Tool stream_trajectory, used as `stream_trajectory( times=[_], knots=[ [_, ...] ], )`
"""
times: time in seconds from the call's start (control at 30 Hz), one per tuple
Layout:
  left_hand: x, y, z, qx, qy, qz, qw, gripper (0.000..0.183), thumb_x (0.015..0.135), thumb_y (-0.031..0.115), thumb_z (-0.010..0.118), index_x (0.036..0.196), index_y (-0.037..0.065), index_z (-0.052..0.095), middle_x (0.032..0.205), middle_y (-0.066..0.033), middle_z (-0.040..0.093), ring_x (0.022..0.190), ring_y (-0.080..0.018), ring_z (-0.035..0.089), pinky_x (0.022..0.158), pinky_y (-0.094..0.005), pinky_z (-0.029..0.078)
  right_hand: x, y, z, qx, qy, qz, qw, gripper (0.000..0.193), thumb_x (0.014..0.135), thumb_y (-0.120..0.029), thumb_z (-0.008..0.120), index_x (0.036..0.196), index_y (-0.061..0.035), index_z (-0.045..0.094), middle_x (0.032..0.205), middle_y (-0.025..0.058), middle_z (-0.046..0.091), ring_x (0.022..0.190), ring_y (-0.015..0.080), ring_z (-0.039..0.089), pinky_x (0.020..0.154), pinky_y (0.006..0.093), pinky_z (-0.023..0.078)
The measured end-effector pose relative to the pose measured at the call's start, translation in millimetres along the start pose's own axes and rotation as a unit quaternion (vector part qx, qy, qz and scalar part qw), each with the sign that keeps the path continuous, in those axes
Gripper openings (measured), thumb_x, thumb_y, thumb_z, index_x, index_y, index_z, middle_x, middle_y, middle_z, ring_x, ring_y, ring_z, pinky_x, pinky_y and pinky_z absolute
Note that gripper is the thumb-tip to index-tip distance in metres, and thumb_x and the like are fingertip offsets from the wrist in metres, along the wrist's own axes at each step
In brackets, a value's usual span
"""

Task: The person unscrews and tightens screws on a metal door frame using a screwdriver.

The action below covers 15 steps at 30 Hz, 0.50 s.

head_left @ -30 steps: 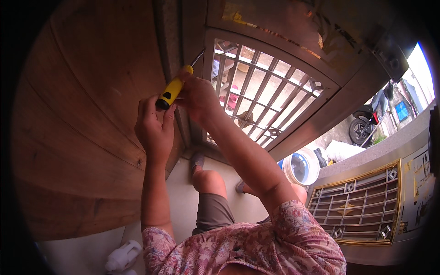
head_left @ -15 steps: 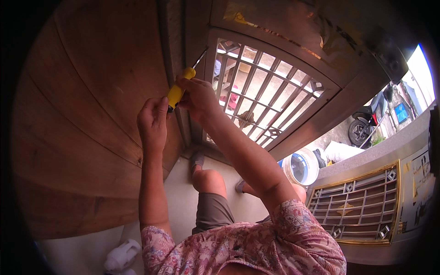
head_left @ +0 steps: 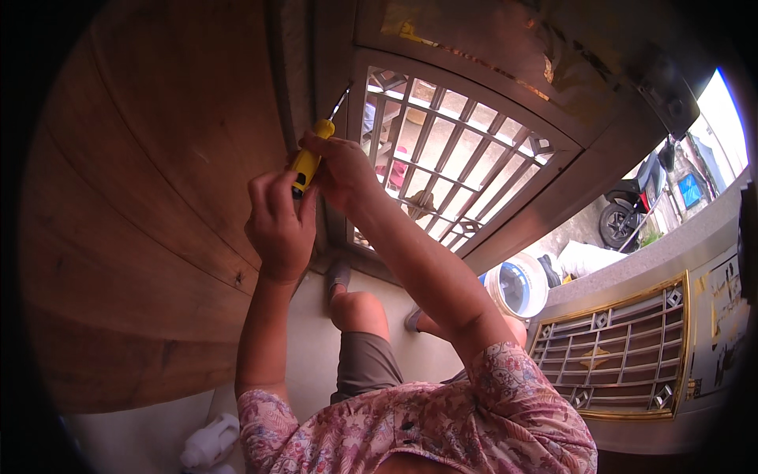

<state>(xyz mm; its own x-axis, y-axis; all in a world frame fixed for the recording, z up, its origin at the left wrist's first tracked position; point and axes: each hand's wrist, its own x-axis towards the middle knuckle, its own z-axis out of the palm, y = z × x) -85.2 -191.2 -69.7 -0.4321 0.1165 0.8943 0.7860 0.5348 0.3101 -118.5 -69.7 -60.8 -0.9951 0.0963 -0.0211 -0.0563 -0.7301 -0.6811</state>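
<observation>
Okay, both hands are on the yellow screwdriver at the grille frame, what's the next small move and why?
Probably keep the shaft in line and turn the yellow screwdriver with the right hand while the left hand steadies its butt end. The tip seems to meet the edge of the metal grille frame, and both hands already grip the handle.

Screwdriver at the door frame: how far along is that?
Done: nothing visibly finished; the grille panel sits in its frame. In hand: both hands hold the yellow screwdriver, left hand at the butt, right hand higher up, the tip against the frame edge. Left: the screw itself is too small to see, so its seating cannot be judged.
</observation>
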Motion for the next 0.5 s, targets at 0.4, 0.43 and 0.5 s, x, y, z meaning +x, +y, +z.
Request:
stream_trajectory(
  times=[0.4, 0.43, 0.5],
  knots=[
    [2, -18, -9, 0.007, -0.072, -0.066, 0.995, 0.029, 0.079, 0.015, 0.07, 0.1, 0.004, 0.055, 0.089, -0.0104, 0.055, 0.078, -0.0311, 0.06, 0.061, -0.036, 0.047, -8, -11, 9, -0.04, 0.021, 0.019, 0.999, 0.019, 0.09, -0.013, 0.058, 0.098, 0.0028, 0.055, 0.087, 0.0142, 0.061, 0.075, 0.0255, 0.064, 0.065, 0.0359, 0.056],
    [3, -18, -10, 0.021, -0.06, -0.028, 0.998, 0.03, 0.078, 0.014, 0.071, 0.101, 0.004, 0.055, 0.089, -0.0108, 0.055, 0.079, -0.0322, 0.059, 0.062, -0.0361, 0.047, -7, -9, 8, -0.04, 0.022, 0.02, 0.999, 0.019, 0.09, -0.013, 0.058, 0.098, 0.0028, 0.055, 0.087, 0.0142, 0.061, 0.075, 0.0255, 0.064, 0.065, 0.0359, 0.056],
    [3, -12, -4, -0.001, -0.049, -0.024, 0.999, 0.031, 0.077, 0.013, 0.072, 0.102, 0.004, 0.055, 0.089, -0.01, 0.055, 0.078, -0.0288, 0.06, 0.062, -0.0343, 0.047, -5, -12, 4, -0.066, 0.042, 0.002, 0.997, 0.016, 0.09, -0.013, 0.057, 0.095, 0.0023, 0.056, 0.08, 0.0107, 0.059, 0.068, 0.0227, 0.063, 0.06, 0.0345, 0.055]
  ],
)
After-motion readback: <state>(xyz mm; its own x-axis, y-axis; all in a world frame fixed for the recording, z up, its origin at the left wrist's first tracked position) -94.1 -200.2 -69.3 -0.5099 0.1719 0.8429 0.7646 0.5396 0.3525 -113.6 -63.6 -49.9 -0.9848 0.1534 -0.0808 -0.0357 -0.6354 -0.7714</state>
